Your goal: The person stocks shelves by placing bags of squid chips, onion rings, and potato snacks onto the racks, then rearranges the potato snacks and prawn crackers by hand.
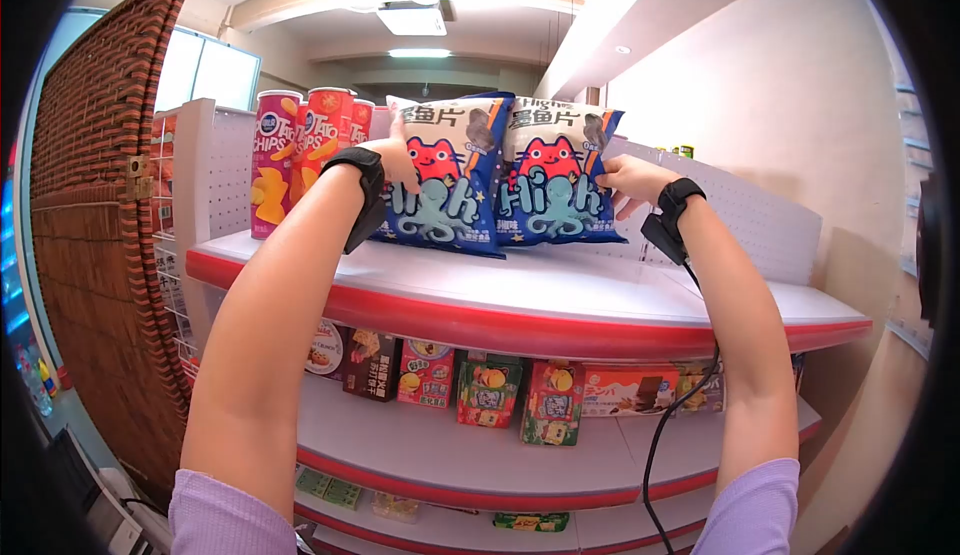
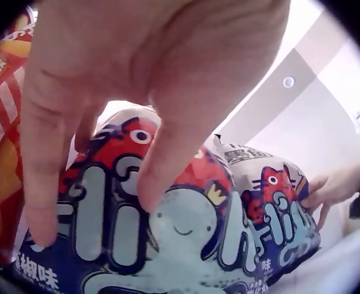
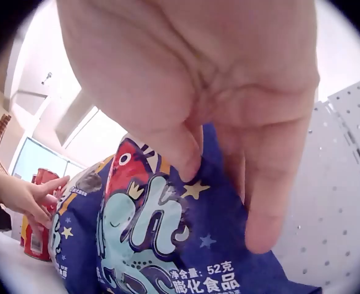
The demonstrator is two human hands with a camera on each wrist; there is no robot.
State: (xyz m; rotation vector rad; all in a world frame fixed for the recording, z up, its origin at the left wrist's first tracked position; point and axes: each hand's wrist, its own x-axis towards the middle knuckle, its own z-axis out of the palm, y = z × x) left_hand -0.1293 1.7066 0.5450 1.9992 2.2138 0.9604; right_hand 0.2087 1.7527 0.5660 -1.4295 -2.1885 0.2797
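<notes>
Two blue-and-cream snack bags with a red cat and a pale octopus stand upright side by side on the top shelf. At the left bag [image 1: 440, 180], my left hand [image 1: 398, 163] touches the left side, its thumb over the front. The left wrist view shows that hand's fingers [image 2: 42, 184] long and spread. Along the right edge of the right bag [image 1: 555, 175] lies my right hand [image 1: 635, 180]. Its thumb [image 3: 189, 162] rests over the bag's front, and straight fingers [image 3: 266, 202] reach down beside the edge. Parts of both hands' fingers are hidden.
Potato chip cans [image 1: 275, 165] stand left of the bags on the red-edged white shelf [image 1: 600, 290]. Boxed snacks [image 1: 490, 390] line the shelf below. A woven screen [image 1: 110, 185] rises at the left, and a black cable [image 1: 655, 445] hangs from my right wrist.
</notes>
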